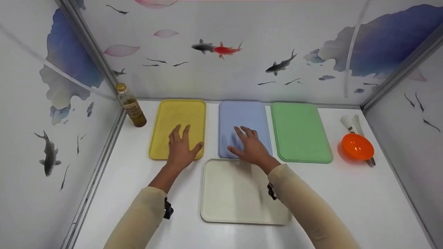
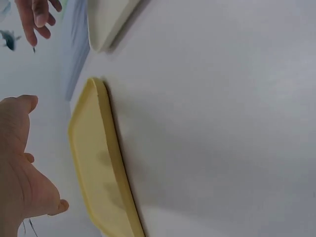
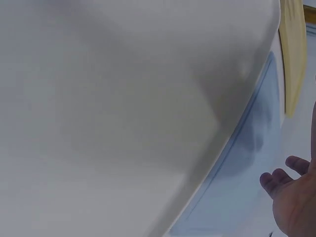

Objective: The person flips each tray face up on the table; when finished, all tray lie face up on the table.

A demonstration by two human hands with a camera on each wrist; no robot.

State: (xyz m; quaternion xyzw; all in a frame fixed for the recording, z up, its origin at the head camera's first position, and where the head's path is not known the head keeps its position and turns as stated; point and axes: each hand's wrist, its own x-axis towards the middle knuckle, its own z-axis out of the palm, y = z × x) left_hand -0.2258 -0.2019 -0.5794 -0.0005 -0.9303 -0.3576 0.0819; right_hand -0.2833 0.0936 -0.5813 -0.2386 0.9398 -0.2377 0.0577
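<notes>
My left hand (image 1: 180, 150) is held over the lower part of the yellow tray (image 1: 180, 110), fingers spread and holding nothing. In the left wrist view a gap shows between that hand (image 2: 24, 168) and the yellow tray (image 2: 91, 148). My right hand (image 1: 252, 147) hovers above the blue tray (image 1: 242, 112) with its fingers apart and nothing in them. The right wrist view has this hand (image 3: 296, 197) at the right edge, clear of the blue tray (image 3: 232, 182). A cream tray (image 1: 235, 193) lies nearest me, partly under my right forearm.
A green tray (image 1: 301, 131) lies right of the blue one. Farther right, an orange bowl (image 1: 358, 147) sits over some utensils (image 1: 358, 125). A bottle of brownish liquid (image 1: 133, 109) stands at the back left. Printed walls (image 1: 221, 76) border the white table (image 1: 346, 197).
</notes>
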